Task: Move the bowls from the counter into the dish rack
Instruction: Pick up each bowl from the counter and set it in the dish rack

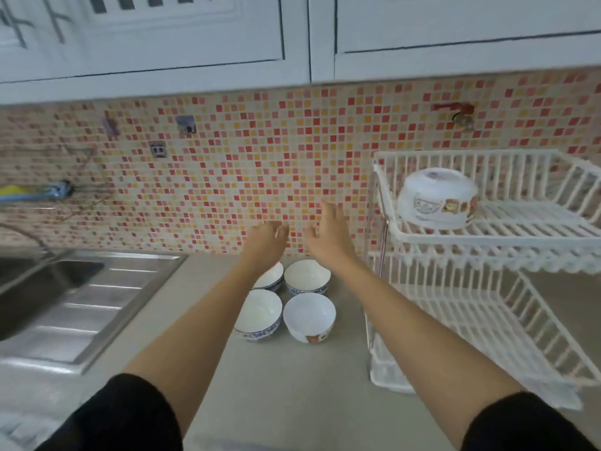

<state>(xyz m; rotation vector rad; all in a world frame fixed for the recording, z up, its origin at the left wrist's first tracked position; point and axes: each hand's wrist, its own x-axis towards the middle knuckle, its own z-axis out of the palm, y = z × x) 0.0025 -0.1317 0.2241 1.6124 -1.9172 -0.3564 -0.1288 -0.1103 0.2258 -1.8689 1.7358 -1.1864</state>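
Observation:
Several white bowls stand upright on the grey counter (292, 385), grouped in a square: a blue-patterned one (260, 315) front left, a cartoon-printed one (309, 315) front right, another blue-patterned one (307, 276) back right, and one (270, 278) back left partly hidden by my left arm. A white two-tier dish rack (487, 242) stands to the right, with one cartoon-printed bowl (437, 198) upside down on its top shelf. My left hand (265, 237) and my right hand (328, 232) hover above the back bowls, fingers apart, holding nothing.
A steel sink (48, 288) with its drainboard lies at the left. The mosaic tile wall (260, 164) rises behind the bowls, with white cabinets (195, 37) above. The rack's lower shelf (471, 320) holds nothing visible.

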